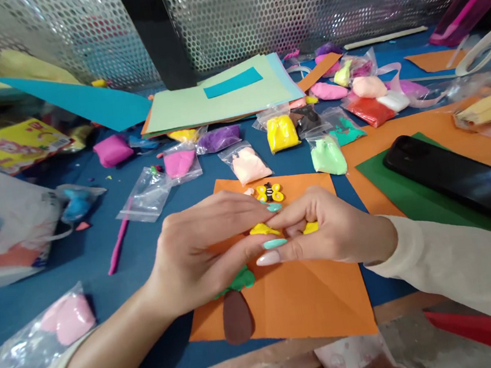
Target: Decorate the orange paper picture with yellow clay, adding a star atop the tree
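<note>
My left hand (204, 253) and my right hand (325, 228) meet above an orange paper sheet (312, 300). Yellow modelling clay (263, 229) is pinched between the fingers of both; part of it shows under the right hand too. Whether it is one piece or two, the fingers hide. Just beyond the hands lies a small black, yellow and white clay butterfly (269, 192). Below my left hand, a green clay shape (242, 279), partly covered, touches the top of a brown clay oval (237, 318) on the sheet.
Bags of coloured clay, including a yellow one (282, 132) and a light green one (328, 155), lie behind the sheet. A black phone (457, 174) rests on green paper at right. A pink tool (119, 245) lies left. Another dark phone (158, 37) leans against perforated metal.
</note>
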The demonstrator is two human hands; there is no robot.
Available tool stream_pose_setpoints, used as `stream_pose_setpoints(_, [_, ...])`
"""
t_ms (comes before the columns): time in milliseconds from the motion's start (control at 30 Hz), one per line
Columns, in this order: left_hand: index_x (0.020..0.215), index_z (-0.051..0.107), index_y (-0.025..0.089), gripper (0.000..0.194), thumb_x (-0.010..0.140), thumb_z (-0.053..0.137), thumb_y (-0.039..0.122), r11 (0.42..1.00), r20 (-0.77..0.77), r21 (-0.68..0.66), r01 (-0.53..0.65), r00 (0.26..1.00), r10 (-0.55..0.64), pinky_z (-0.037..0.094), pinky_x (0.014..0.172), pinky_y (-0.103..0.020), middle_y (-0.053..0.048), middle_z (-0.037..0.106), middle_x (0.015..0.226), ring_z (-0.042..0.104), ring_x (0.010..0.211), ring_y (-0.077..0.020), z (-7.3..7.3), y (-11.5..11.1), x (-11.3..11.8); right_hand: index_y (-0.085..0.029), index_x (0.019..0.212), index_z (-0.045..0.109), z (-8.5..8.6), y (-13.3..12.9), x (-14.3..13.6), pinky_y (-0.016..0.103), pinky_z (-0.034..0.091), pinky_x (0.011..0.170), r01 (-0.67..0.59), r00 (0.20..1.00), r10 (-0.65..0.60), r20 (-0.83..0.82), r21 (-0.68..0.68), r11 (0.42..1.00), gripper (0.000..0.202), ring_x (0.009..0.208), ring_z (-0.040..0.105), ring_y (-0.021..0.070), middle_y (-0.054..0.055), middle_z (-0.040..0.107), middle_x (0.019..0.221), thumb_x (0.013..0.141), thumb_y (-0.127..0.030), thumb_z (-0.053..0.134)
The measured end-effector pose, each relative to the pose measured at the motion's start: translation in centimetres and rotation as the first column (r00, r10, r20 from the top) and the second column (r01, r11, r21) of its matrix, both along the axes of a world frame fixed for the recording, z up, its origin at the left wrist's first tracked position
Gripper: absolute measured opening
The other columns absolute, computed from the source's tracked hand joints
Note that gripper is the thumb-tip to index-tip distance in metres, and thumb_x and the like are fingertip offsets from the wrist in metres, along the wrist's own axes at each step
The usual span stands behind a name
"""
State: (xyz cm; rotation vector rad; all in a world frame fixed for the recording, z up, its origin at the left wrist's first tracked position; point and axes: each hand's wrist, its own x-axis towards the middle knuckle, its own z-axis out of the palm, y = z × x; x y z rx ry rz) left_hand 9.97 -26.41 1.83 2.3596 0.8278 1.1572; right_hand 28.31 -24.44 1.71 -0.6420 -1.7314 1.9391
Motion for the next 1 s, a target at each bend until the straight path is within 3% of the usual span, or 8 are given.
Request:
stream_pose_setpoints(100, [0.095, 0.065, 0.029, 0.021, 0.085, 0.055, 0.014, 1.0, 0.003, -0.012, 0.001, 1.0, -0.001, 0.058, 0.067, -0.036, 0.002, 0.072, 0.082, 0.069, 0.074, -0.018, 0.3, -0.1, 0.2, -0.013, 0.05, 0.05, 0.0, -0.3, -0.2, 0.023, 0.013, 0.04, 0.036, 0.998, -0.035, 0.043, -0.012, 0.999, 0.034, 0.043, 0.02, 0.0023, -0.01, 0.024, 0.045, 0.076, -0.024, 0.07])
stream_pose_setpoints(200, [0.089, 0.066, 0.03, 0.021, 0.083, 0.057, 0.011, 0.995, 0.028, -0.016, -0.096, 0.995, 0.096, 0.058, 0.064, -0.034, 0.005, 0.072, 0.079, 0.067, 0.07, -0.015, 0.1, -0.3, 0.1, -0.013, 0.051, 0.051, -0.1, -0.3, -0.2, 0.021, 0.016, 0.038, 0.027, 0.999, -0.027, 0.027, -0.018, 0.999, 0.033, 0.041, 0.023, 0.0015, -0.009, 0.028, 0.044, 0.079, -0.024, 0.065])
stream_pose_setpoints(367, [0.088, 0.067, 0.03, 0.012, 0.084, 0.06, 0.021, 0.918, 0.058, 0.045, -0.393, 0.919, 0.39, 0.057, 0.06, -0.033, 0.007, 0.071, 0.08, 0.067, 0.07, -0.0138, -0.4, -0.2, -0.7, -0.01, 0.072, 0.065, 0.1, 0.2, 0.3, 0.019, 0.017, 0.037, 0.053, 0.999, -0.054, -0.008, -0.103, 0.993, 0.011, 0.04, 0.024, 0.001, -0.011, 0.028, 0.047, 0.078, -0.017, 0.06])
stream_pose_setpoints(433, [0.092, 0.067, 0.029, 0.011, 0.084, 0.061, 0.024, 0.899, 0.084, 0.027, -0.437, 0.897, 0.434, 0.058, 0.065, -0.036, 0.006, 0.072, 0.085, 0.068, 0.075, -0.0162, -0.4, -0.1, -1.0, -0.008, 0.088, 0.068, 0.2, 0.5, 0.6, 0.019, 0.016, 0.036, 0.041, 0.999, -0.043, -0.013, -0.146, 0.989, 0.015, 0.039, 0.024, 0.0013, -0.011, 0.031, 0.046, 0.076, -0.015, 0.061])
stream_pose_setpoints(600, [0.11, 0.061, 0.033, 0.03, 0.082, 0.065, 0.027, 0.972, 0.084, -0.054, -0.227, 0.969, 0.231, 0.056, 0.082, -0.043, 0.002, 0.07, 0.103, 0.065, 0.097, -0.022, -0.5, -0.1, -0.8, -0.009, 0.107, 0.062, 0.0, 0.5, 0.8, 0.018, 0.016, 0.037, -0.026, 0.998, 0.017, -0.066, -0.123, 0.992, 0.034, 0.039, 0.025, 0.0019, -0.012, 0.036, 0.044, 0.074, -0.013, 0.064])
stream_pose_setpoints(767, [0.108, 0.063, 0.031, 0.032, 0.08, 0.065, 0.015, 1.0, 0.027, 0.025, -0.014, 1.0, 0.014, 0.058, 0.071, -0.032, 0.001, 0.072, 0.086, 0.068, 0.076, -0.0161, -0.4, 0.0, -0.1, -0.01, 0.075, 0.059, 0.0, -0.2, 0.1, 0.017, 0.016, 0.037, -0.045, 0.999, 0.045, -0.001, 0.044, 0.998, 0.005, 0.042, 0.023, 0.0013, -0.011, 0.026, 0.048, 0.076, -0.013, 0.063])
stream_pose_setpoints(800, [0.109, 0.063, 0.031, 0.033, 0.081, 0.064, 0.013, 0.999, 0.014, 0.032, 0.01, 1.0, -0.01, 0.057, 0.07, -0.031, 0.001, 0.072, 0.084, 0.068, 0.074, -0.0157, -0.4, 0.0, -0.1, -0.011, 0.068, 0.056, 0.0, -0.3, 0.0, 0.018, 0.016, 0.037, -0.033, 0.999, 0.031, 0.033, 0.084, 0.996, 0.012, 0.043, 0.023, 0.0014, -0.01, 0.025, 0.048, 0.077, -0.014, 0.062])
stream_pose_setpoints(1000, [0.1, 0.066, 0.025, 0.02, 0.083, 0.062, 0.017, 0.993, -0.029, 0.098, -0.068, 0.997, 0.071, 0.054, 0.058, -0.03, 0.001, 0.07, 0.071, 0.064, 0.061, -0.0148, -0.3, -0.4, -0.1, -0.014, 0.05, 0.043, -0.3, -0.3, -0.2, 0.019, 0.018, 0.039, 0.037, 0.995, -0.057, 0.087, 0.214, 0.976, 0.036, 0.044, 0.023, 0.0017, -0.009, 0.024, 0.046, 0.082, -0.018, 0.06])
